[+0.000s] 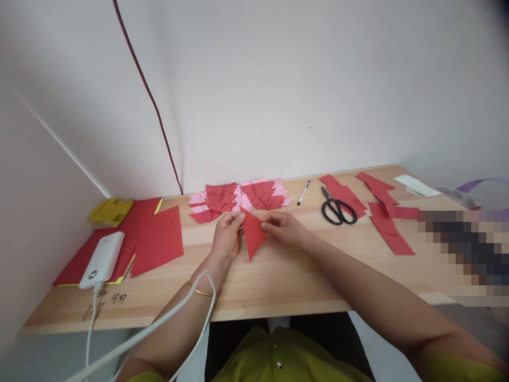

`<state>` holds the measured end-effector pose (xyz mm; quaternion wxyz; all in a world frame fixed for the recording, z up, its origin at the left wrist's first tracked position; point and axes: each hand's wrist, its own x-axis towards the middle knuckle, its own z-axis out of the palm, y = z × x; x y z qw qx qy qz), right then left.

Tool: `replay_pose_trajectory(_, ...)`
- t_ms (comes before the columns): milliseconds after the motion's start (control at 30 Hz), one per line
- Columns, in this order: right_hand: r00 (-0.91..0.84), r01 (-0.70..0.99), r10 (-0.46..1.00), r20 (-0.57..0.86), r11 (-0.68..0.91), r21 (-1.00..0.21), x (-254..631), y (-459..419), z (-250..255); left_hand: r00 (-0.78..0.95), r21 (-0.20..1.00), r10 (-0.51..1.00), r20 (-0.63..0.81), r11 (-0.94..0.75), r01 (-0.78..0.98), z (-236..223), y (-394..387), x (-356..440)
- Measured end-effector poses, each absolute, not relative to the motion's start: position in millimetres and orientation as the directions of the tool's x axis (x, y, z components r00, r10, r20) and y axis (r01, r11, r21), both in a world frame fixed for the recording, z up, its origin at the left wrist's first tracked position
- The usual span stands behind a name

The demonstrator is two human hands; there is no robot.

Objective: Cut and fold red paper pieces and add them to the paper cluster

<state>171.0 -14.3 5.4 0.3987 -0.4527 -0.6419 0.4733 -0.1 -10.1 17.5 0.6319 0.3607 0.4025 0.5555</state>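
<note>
The red paper triangle (253,233) is held above the near-middle of the wooden table (222,297), one point directed toward the near edge. The left hand (228,233) pinches its upper left edge between thumb and fingers; the right hand (282,228) pinches its right corner in the same way. Directly beyond the hands lie clusters of folded red papers (220,197) and folded pink papers (243,200), overlapping in rows near the wall (278,95).

To the left, red paper sheets (157,241) lie with yellow edges showing among them. A white power bank (104,260) rests on these sheets, and a yellow packet (110,213) sits at their far left. A white cable (159,321) runs from the power bank and loops across the view in front of the left forearm, partly obscuring it.

To the right of the folded papers lies a pen (304,192). Further right, black-handled scissors (336,207) rest partly on red paper strips (344,196), blades toward the far side. More red offcuts (387,228) and a white strip (417,185) lie beyond them to the right. A pixelated patch conceals whatever is at the right edge.
</note>
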Motion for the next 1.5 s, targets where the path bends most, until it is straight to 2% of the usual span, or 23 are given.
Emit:
replay_pose_trajectory(167,-0.161,0.169,0.981,0.104,0.132,-0.977,180,-10,4,0.211,0.944,0.966,-0.146,0.200,-0.262,14,-14,0)
replay_pose_trajectory(333,-0.268,0.069,0.958,0.107,0.130,-0.989,180,-10,1,0.182,0.952,0.968,-0.173,0.212,-0.221,13,-13,0)
replay_pose_trajectory(467,-0.243,0.089,0.962,0.122,0.148,-0.985,179,-12,2,0.176,0.949,0.967,-0.187,0.224,-0.224,12,-11,-2)
replay_pose_trajectory(667,-0.337,-0.050,0.924,0.181,0.175,-0.983,181,-13,7,0.218,0.946,0.961,-0.172,0.223,-0.235,13,-10,-2)
replay_pose_trajectory(867,-0.322,0.076,0.902,0.288,0.328,-0.942,182,-14,7,0.227,0.931,0.961,-0.160,0.223,-0.288,14,-9,-2)
replay_pose_trajectory(1033,-0.234,0.202,0.884,0.405,0.451,-0.869,183,-13,8,0.381,0.854,0.872,-0.307,0.429,-0.293,20,-11,-7)
replay_pose_trajectory(1133,-0.180,0.280,0.892,0.415,0.451,-0.847,183,-11,5,0.402,0.851,0.849,-0.343,0.462,-0.248,24,-12,-8)
replay_pose_trajectory(1233,-0.175,0.332,0.879,0.444,0.477,-0.814,183,-10,4,0.384,0.874,0.865,-0.324,0.428,-0.227,23,-13,-7)
replay_pose_trajectory(1333,-0.259,0.348,0.851,0.456,0.523,-0.778,184,-12,8,0.311,0.919,0.912,-0.268,0.339,-0.201,18,-11,-6)
replay_pose_trajectory(1400,-0.323,0.336,0.843,0.430,0.527,-0.780,186,-15,13,0.248,0.966,0.952,-0.181,0.219,-0.134,15,-10,-5)
replay_pose_trajectory(1500,-0.286,0.301,0.885,0.367,0.447,-0.842,186,-18,19,0.213,0.998,0.977,0.019,-0.031,0.055,19,-13,-5)
